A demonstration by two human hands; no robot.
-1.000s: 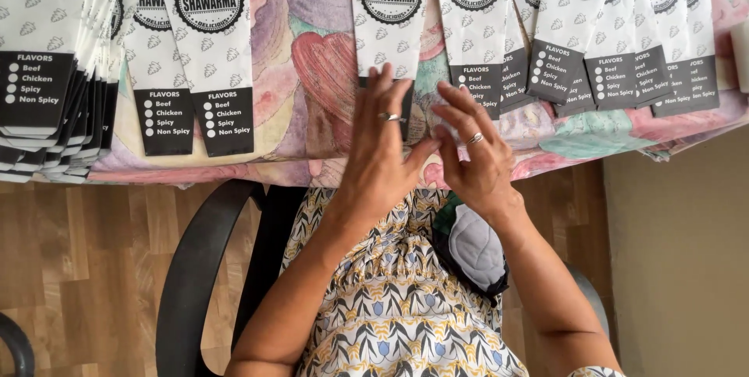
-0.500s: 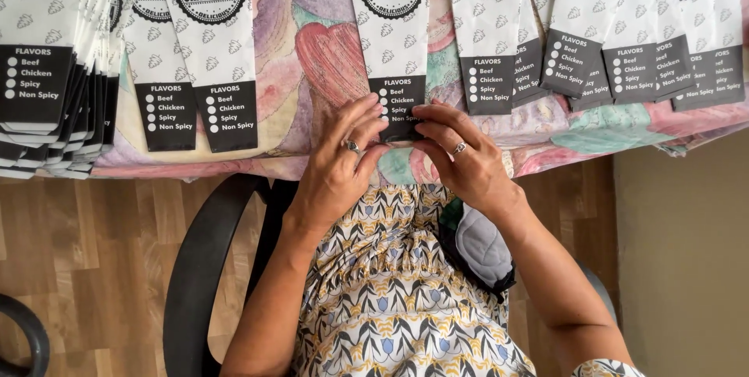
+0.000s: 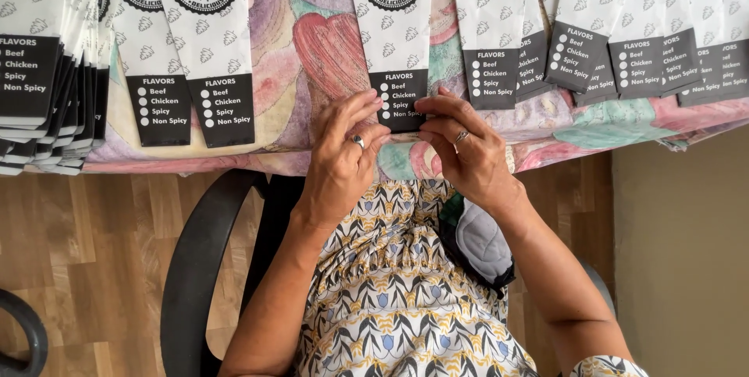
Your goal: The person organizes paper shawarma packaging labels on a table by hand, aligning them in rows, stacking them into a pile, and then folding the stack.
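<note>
Both hands now rest at the near end of one long white paper sleeve with a black printed panel (image 3: 392, 41), which lies flat on the counter (image 3: 312, 72) covered in a pastel painted cloth, just at its front edge. A second ago the left hand (image 3: 343, 158) and right hand (image 3: 462, 147) were raised above the edge with fingers loosely spread; since then they have come down onto the black panel. The left hand's fingertips pinch its left corner, and the right hand's curled fingers press its right side. Judging by this, the sleeve's bottom end is being worked on. A thick stack of matching sleeves (image 3: 43, 65) sits far left, two single ones (image 3: 191, 49) nearby, and an overlapping row (image 3: 608, 33) lies to the right.
</note>
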